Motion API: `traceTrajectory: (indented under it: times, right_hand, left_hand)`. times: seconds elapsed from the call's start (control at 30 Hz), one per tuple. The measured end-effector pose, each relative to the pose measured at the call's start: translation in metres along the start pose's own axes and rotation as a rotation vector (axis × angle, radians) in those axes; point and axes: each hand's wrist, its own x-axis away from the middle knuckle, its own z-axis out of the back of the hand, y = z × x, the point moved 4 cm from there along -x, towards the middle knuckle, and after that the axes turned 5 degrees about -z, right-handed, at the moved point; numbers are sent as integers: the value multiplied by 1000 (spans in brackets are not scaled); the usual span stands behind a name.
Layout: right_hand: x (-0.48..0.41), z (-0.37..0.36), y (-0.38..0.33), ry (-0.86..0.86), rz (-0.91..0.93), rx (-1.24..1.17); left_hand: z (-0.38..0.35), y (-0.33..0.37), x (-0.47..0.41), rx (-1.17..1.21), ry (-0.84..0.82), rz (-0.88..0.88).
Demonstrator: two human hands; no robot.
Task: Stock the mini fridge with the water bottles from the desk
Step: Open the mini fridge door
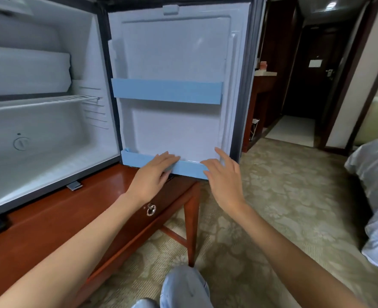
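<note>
1. Head view, the hands: the left hand [154,172] rests on the lower door rail [188,167]. Its fingers lie straight over the rail's top edge, the thumb is on the front face, and it holds nothing. The right hand [223,176] is just right of it at the rail's right end, fingers spread, relaxed and empty. I cannot tell whether its thumb touches the rail.
2. Head view, the task's thing: no water bottles show anywhere in the frame, so their direction from the fingers cannot be told. They probably lie outside the view.
3. Head view, the places to fill: the lower door rail runs crosswise under both sets of fingertips. The upper door rail [168,91] is well above them on the fridge door [172,52]. The mini fridge [90,52] cabinet and its wire shelf [39,100] lie left of the left fingers, above the desk [50,218].
4. Judgement: both hands are equally near the door rail, and the left is nearer the cabinet. A bottle must be fetched first. Stood upright, it would go just beyond the fingertips, behind the rail.
</note>
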Motion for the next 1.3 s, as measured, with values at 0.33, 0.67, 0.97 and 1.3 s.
traceTrajectory:
  times: [0.33, 0.67, 0.97, 1.3]
  right_hand:
    - [-71, -57, 30, -244, -187, 40]
    - [-113, -127, 26, -300, -262, -258]
    - [-144, -154, 42, -424, -329, -423]
    - [-122, -147, 47, -487, -273, -456]
  left_hand:
    - [-23, -34, -40, -119, -95, -38]
    - [-54, -37, -97, -256, -253, 38]
    - [-75, -42, -131, -510, -469, 165]
    - [-89, -47, -133, -740, -541, 123]
